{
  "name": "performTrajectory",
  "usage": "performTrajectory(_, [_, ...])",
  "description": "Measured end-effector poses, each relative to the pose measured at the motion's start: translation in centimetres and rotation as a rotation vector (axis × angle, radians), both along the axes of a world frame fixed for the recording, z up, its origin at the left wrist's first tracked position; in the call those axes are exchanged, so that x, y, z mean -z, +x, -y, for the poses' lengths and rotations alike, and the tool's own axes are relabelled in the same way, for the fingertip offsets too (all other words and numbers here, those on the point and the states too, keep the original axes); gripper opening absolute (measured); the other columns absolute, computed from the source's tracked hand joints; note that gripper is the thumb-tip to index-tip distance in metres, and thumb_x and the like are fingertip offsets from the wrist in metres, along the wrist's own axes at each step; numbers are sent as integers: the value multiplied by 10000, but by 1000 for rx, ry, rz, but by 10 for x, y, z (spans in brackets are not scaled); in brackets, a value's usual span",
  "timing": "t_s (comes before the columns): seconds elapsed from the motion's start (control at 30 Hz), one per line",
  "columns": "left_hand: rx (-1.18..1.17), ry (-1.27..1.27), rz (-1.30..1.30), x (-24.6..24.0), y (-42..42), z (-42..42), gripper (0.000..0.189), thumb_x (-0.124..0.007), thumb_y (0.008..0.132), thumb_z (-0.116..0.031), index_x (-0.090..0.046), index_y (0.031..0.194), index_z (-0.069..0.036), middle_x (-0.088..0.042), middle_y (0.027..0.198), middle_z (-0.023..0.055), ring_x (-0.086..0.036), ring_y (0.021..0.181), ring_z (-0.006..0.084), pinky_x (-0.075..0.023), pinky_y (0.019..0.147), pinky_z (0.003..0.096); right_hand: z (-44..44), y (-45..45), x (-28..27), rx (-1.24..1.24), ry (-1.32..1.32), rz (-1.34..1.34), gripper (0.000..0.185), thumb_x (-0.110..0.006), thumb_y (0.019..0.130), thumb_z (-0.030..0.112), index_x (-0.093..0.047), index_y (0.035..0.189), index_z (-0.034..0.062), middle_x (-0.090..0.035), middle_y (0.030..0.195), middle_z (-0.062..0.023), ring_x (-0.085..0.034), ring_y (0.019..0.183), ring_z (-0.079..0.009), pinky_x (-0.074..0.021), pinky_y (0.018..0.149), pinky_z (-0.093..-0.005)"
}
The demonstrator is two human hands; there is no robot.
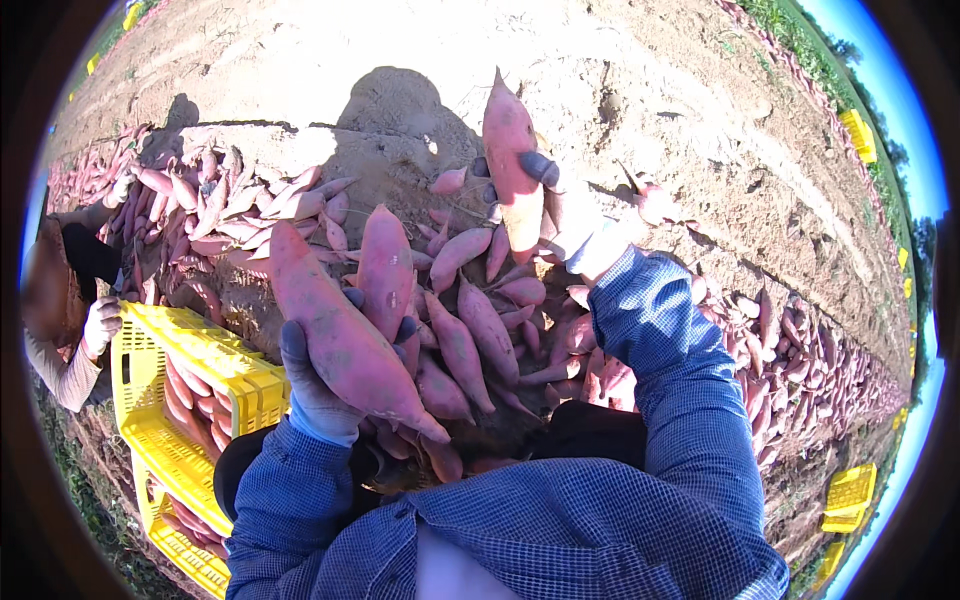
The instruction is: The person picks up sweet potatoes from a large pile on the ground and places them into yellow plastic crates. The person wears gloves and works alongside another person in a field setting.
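Observation:
In the head view my gloved left hand (319, 390) is closed around a large pink-skinned sweet potato (341, 330), which tilts from upper left to lower right. A second sweet potato (385, 274) is right behind it, with dark glove fingertips at its edges; it appears to be in the same hand. My gloved right hand (566, 206) grips another sweet potato (512, 161) upright, its pointed end up, out over the soil. Beneath both hands lies a heap of loose sweet potatoes (480, 334) of mixed sizes, between my knees.
Two yellow plastic crates (259, 397) holding sweet potatoes stand at my left. A co-worker's gloved hand (103, 326) rests on the nearer crate's rim. Rows of sweet potatoes (802, 360) run left and right over dry soil (712, 112). More yellow crates (850, 495) stand far right.

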State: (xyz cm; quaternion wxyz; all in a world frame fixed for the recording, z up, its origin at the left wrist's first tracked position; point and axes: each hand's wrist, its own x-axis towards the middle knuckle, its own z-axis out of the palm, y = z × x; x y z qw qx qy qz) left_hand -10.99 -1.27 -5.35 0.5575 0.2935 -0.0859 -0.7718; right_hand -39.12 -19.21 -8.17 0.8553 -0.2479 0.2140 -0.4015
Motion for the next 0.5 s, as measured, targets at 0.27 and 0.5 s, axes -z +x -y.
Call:
performTrajectory(0.27, [-12,-258,-191,-29,33,-44,1031,-705,759,-673,-243,1536,-177,-348,1539,166,-372,1407,393,-324,1165,578,-101,48,-109,12,-337,-360,841,-688,850,46,-196,1532,45,-464,1386,-244,-647,1045,-399,-566,896,-441])
performTrajectory(0.5, [-130,-510,-216,-71,64,-79,1006,-632,753,-749,-357,1468,-99,-462,1432,209,-481,1303,420,-468,1026,566,-157,109,-124,-127,-718,-1044,739,-735,858,105,-364,1495,45,-567,1289,-113,-600,1044,-205,-511,872,-289])
